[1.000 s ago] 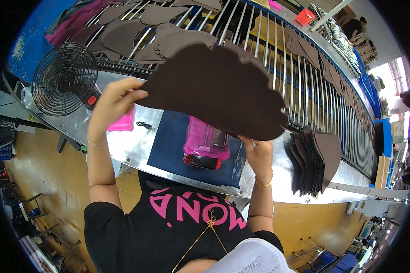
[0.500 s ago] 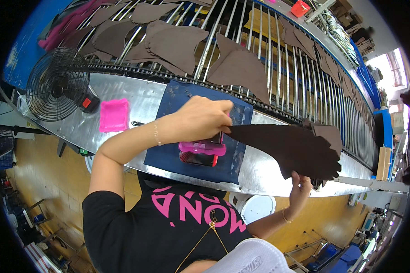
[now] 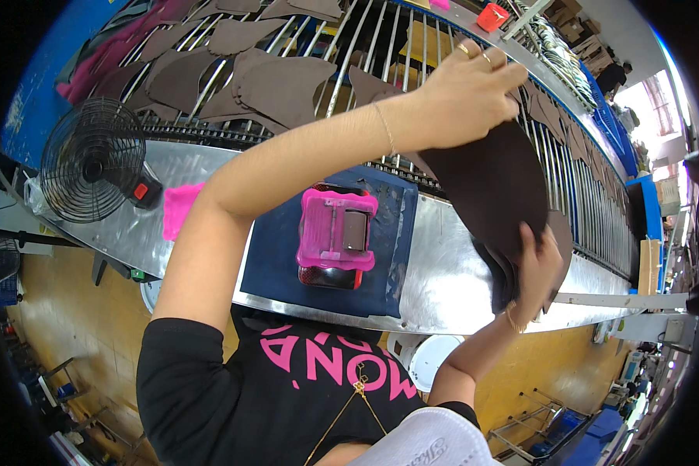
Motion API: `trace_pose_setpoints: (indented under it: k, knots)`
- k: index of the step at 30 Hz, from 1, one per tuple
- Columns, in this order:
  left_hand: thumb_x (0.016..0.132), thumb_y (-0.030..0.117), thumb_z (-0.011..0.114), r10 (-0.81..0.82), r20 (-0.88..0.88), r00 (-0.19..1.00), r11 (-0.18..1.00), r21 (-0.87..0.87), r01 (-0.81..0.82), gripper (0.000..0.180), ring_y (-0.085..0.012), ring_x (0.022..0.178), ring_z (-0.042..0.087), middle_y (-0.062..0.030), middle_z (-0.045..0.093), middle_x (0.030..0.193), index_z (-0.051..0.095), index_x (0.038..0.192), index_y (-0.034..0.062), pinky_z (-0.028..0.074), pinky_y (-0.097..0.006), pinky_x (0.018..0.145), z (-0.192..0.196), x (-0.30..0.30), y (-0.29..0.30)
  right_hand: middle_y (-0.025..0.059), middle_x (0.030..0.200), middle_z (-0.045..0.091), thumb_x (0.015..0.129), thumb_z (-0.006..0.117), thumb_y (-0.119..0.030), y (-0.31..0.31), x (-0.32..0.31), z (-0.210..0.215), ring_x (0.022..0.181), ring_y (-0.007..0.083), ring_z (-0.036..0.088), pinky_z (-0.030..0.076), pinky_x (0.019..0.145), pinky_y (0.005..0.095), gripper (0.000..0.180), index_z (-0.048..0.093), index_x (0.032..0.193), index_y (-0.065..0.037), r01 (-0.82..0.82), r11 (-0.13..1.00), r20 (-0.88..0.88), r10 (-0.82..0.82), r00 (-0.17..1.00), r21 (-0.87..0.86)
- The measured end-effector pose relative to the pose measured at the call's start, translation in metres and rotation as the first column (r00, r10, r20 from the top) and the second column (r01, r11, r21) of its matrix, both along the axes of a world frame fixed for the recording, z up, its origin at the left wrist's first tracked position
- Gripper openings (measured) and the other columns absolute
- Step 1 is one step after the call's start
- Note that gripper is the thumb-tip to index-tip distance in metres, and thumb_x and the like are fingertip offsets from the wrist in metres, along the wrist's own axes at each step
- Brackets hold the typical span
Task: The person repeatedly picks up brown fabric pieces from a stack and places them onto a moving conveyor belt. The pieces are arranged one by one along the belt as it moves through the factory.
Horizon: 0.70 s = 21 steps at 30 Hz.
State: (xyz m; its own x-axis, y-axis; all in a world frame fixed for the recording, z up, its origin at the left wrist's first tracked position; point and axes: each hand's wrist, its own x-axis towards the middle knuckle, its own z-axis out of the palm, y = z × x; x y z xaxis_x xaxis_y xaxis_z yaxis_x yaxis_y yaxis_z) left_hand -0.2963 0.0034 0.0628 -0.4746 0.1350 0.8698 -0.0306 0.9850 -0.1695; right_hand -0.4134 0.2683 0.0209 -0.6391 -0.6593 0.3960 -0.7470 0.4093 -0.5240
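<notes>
My left hand [image 3: 474, 97] is raised over the edge of the slatted rack, its fingers closed on the upper end of a dark brown cut piece [image 3: 493, 186] of sheet material, leather or fabric. The piece hangs down toward my right hand [image 3: 540, 272], which grips its lower part along with several similar pieces layered beneath it. On a dark blue mat [image 3: 279, 256] before me rests a pink tray-like holder [image 3: 318, 233] with a small roller [image 3: 356, 231] in it. A black and red item [image 3: 330, 277] shows under the holder.
Brown cut pieces [image 3: 287, 81] lie across the metal rods of the rack [image 3: 400, 54]. A black wire fan [image 3: 93, 163] and a pink tray [image 3: 180, 210], partly behind my left arm, stand on the metal table [image 3: 443, 272]. A white bar [image 3: 621, 301] juts in at right.
My left hand has moved up and right from above the pink holder, swinging the brown piece upward. My right hand has risen slightly. The holder and roller are now uncovered.
</notes>
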Motion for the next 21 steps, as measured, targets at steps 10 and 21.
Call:
trace_pose_setpoints:
  k: [10, 21]
  knots:
    - [0.079, 0.027, 0.072, -0.090, 0.072, 0.993, 0.814, 0.580, 0.032, 0.050, -0.0251, 0.115, 0.048, -0.0113, 0.046, 0.125, 0.055, 0.125, 0.0162, 0.039, -0.036, 0.095, -0.011, 0.102, -0.030, 0.0180, 0.107, 0.057, 0.094, 0.043, 0.000, -0.206, -0.019, -0.156, 0.079, 0.0293, 0.068, 0.059, 0.061, 0.0331, 0.027, 0.035, 0.120, -0.004, 0.110, 0.843, 0.826, 0.477, 0.302, -0.527]
    - [0.086, 0.012, 0.064, 0.172, -0.112, 0.979, 0.122, 0.988, 0.092, 0.046, -0.0150, 0.107, 0.051, -0.0080, 0.052, 0.122, 0.049, 0.130, 0.0074, 0.041, -0.027, 0.092, -0.075, 0.259, -0.039, 0.0105, 0.071, 0.058, 0.088, 0.066, -0.021, -0.270, -0.028, -0.197, 0.054, 0.0188, 0.062, 0.053, 0.043, 0.0275, 0.041, 0.030, 0.102, -0.008, 0.414, 0.788, 0.890, 0.408, 0.204, -0.456]
